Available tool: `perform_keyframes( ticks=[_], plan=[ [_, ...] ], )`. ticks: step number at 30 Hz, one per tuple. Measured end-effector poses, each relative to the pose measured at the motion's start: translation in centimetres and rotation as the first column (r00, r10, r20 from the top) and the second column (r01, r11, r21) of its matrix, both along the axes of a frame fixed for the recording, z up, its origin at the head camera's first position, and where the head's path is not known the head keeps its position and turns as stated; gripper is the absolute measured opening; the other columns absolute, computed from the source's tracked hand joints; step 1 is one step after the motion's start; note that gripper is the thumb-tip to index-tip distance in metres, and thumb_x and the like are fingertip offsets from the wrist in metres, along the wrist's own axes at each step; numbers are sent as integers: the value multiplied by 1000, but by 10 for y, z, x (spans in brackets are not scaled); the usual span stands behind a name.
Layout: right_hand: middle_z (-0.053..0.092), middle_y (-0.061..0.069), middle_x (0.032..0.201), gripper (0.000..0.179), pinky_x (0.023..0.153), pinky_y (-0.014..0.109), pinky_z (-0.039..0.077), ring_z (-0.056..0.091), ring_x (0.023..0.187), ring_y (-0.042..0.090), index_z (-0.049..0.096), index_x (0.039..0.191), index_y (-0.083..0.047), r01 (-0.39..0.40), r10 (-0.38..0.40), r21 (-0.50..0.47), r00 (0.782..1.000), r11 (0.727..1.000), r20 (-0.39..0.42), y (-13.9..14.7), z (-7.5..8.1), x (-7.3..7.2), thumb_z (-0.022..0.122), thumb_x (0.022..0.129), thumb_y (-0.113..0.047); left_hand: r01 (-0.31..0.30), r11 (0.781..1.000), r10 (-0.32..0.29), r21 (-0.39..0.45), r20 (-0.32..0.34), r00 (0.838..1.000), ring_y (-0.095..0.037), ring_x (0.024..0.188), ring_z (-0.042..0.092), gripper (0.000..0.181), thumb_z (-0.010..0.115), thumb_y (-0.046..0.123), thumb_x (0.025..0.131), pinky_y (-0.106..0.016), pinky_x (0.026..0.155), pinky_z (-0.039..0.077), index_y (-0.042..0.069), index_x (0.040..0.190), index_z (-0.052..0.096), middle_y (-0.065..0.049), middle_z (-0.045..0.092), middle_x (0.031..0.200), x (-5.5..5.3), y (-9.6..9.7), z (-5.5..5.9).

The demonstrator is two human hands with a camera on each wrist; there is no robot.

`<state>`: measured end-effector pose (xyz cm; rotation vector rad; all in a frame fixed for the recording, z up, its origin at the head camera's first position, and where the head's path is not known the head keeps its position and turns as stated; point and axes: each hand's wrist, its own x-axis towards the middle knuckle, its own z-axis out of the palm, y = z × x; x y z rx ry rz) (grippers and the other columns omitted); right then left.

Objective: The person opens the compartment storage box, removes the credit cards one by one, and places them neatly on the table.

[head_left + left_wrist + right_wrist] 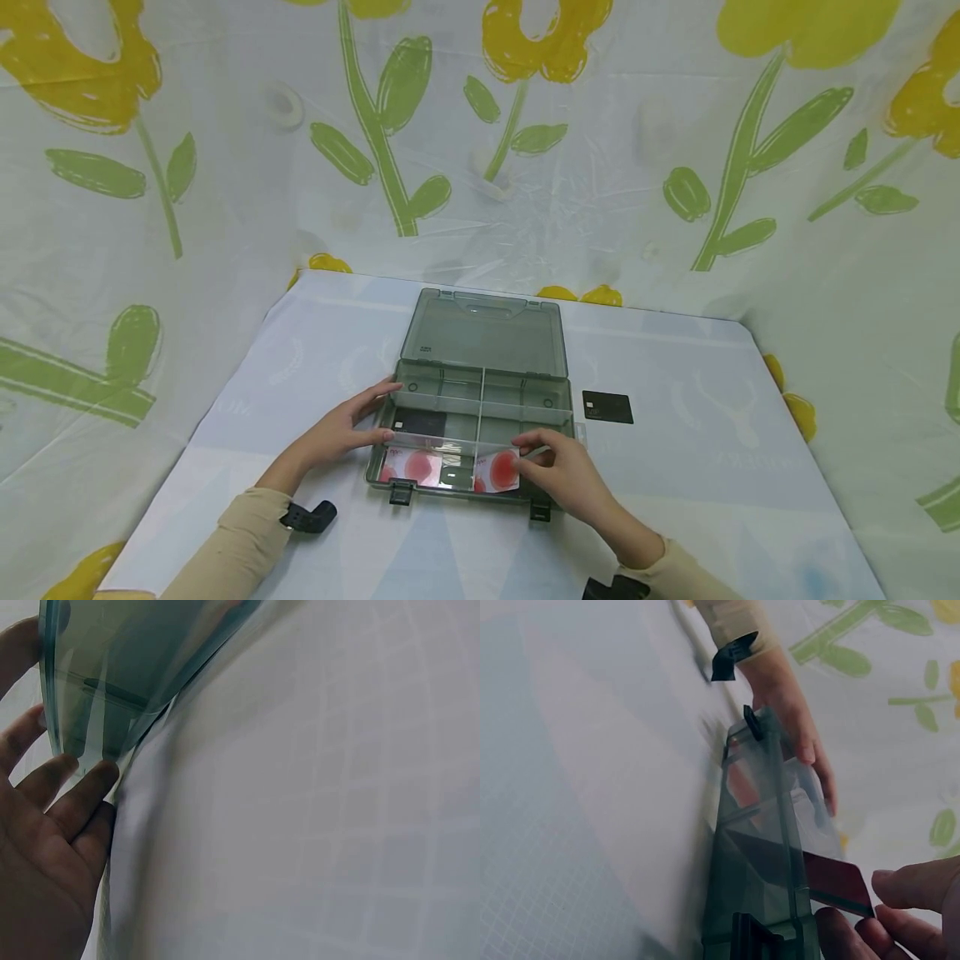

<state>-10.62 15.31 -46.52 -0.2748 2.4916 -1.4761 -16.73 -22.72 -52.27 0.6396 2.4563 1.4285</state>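
An open green see-through divided box (517,432) lies in front of me. My left hand (341,429) rests on its left side, fingers extended; in the left wrist view their tips touch the side wall (82,697). My right hand (562,471) pinches a white card with a red circle (497,472) between thumb and fingers. This card (840,883) stands tilted in the front right compartment, its dark red side showing in the right wrist view. A similar card (411,465) lies in the front left compartment. A black card (420,422) is in the compartment behind it.
Another black card (607,407) lies on the table right of the box. The box's lid (487,333) is folded back toward the rear. Two dark latches hang at the front, one of them the left latch (401,492). A flower-printed curtain (600,183) surrounds the table (712,467).
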Motion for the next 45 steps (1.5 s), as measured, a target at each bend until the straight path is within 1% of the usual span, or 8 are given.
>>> perform_keyframes(
  ticks=[7,13,19,23,27,31,41,45],
  plan=[
    [68,3,99,27,69,21,58,69,80,13,72,113,-7,14,-14,4,1000,1000,1,-3,-1,0,80,89,-18,-4,1000,4,-1,4,1000,-46,146,33,74,76,30,93,-60,118,29,17,156,40,-15,22,167,0,1,1],
    [69,5,100,29,68,22,60,71,80,14,72,115,-4,3,-2,-26,999,1000,38,-3,-1,0,79,90,-16,1,1000,-1,5,0,1000,-47,146,33,74,76,29,93,-60,118,29,16,156,40,-15,22,167,0,1,1],
    [71,8,102,31,69,27,62,73,81,18,70,119,1,-18,25,-83,996,996,88,-3,-2,-1,77,91,-12,1,1000,-1,4,2,1000,-47,146,33,74,76,29,93,-60,118,29,15,157,40,-15,22,167,1,0,1],
    [72,9,105,32,70,27,63,74,84,20,69,119,1,-25,37,-108,993,994,109,-2,-3,-1,77,90,-11,1,1000,-1,9,1,1000,-47,146,33,74,76,29,93,-60,118,29,16,157,40,-15,22,167,1,0,1],
    [72,9,107,32,70,27,62,74,85,19,69,119,-1,-27,40,-116,993,993,113,-2,-3,-1,78,89,-11,2,1000,-2,10,-1,1000,-47,146,32,74,76,28,93,-60,118,29,18,157,40,-16,22,167,2,1,2],
    [71,10,108,32,68,27,62,73,82,20,69,119,0,-26,42,-130,992,991,117,-1,-2,0,77,90,-10,1,1000,-1,11,3,1000,-48,146,32,73,76,28,93,-60,118,29,19,157,40,-16,22,167,2,0,1],
    [69,13,110,32,63,32,63,72,81,24,67,121,3,-5,30,-175,990,985,140,4,-1,1,75,90,-4,5,1000,-6,17,4,1000,-49,146,31,74,75,28,94,-60,118,28,16,157,39,-16,21,168,1,0,2],
    [68,16,112,32,62,34,64,72,79,25,66,122,5,5,24,-193,989,981,146,8,0,0,73,91,-2,3,1000,-3,13,4,1000,-48,146,31,74,75,28,94,-60,118,28,17,157,39,-16,21,168,1,1,3]
  ],
)
